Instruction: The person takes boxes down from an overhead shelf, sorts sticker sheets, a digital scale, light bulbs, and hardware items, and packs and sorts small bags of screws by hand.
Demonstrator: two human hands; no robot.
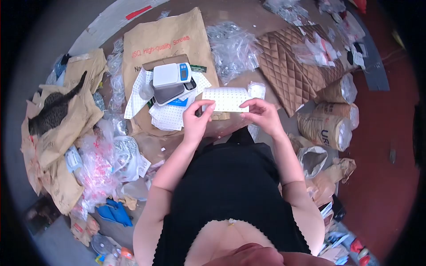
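A single head-worn camera looks steeply down and slightly forward from above the wearer, through a very wide lens that bends the outer scene and darkens the corners. The black-clad torso [226, 181] is closest, filling the lower middle of the frame. Farther from the lens, the left hand [197, 119] and right hand [265, 116] sit just above centre. The brown paper sack [164, 33] lies beyond them, upper left of centre; red floor [379, 137] curves along the right side.

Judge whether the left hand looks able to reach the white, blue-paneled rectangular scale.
Probably yes: the scale sits uncovered, near the left hand, though that hand first needs freeing from the white rectangular printed sheet.
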